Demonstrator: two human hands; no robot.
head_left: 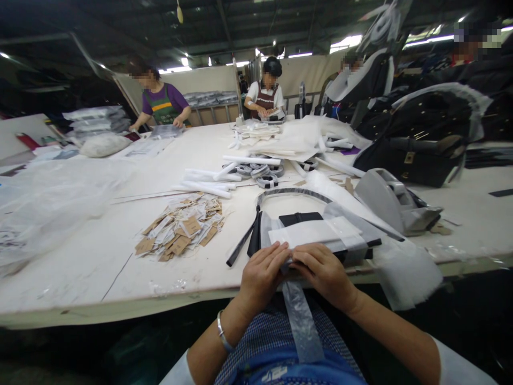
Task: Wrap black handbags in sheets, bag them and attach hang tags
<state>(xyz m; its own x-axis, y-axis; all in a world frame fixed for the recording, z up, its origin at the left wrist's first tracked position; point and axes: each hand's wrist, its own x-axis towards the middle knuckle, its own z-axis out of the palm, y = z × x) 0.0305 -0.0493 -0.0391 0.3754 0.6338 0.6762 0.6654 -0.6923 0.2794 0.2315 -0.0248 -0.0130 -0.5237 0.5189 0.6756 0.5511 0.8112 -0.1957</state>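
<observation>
My left hand [262,274] and my right hand [323,271] meet at the near edge of the white table [80,267], fingers curled and pinched on a clear plastic strip [301,320] that hangs down over my lap. Just beyond my fingers lies a grey and black bag part [316,231] with white wrapping on it, and a black strap [242,240] slants off its left side. A silver bracelet is on my left wrist.
A heap of brown paper tags [182,230] lies left of my hands. White rolled tubes [212,184] and coiled straps [262,174] are farther back. A grey tape dispenser [395,203] and a black handbag [425,139] stand at the right. Other people work at the far side.
</observation>
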